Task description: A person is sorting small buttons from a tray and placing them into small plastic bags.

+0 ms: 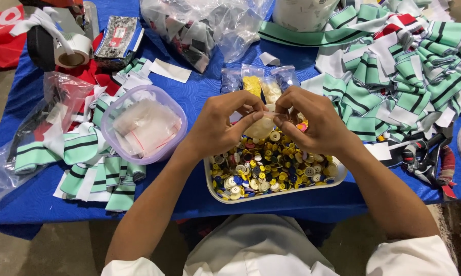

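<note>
My left hand (221, 125) and my right hand (312, 120) meet above a white tray (271, 195) heaped with several coloured buttons (271, 163). Both pinch a small clear plastic bag (261, 125) between fingertips, the bag hanging just over the buttons. A few small clear bags of buttons (261, 84) lie on the blue table just beyond my hands.
A lilac plastic tub (143, 125) with small zip bags stands left of the tray. Green, white and black striped fabric strips pile at the right (394, 76) and left (92, 168). Tape roll (72, 51) and clear bags (205, 25) sit at the back. Scissors (424, 153) lie right.
</note>
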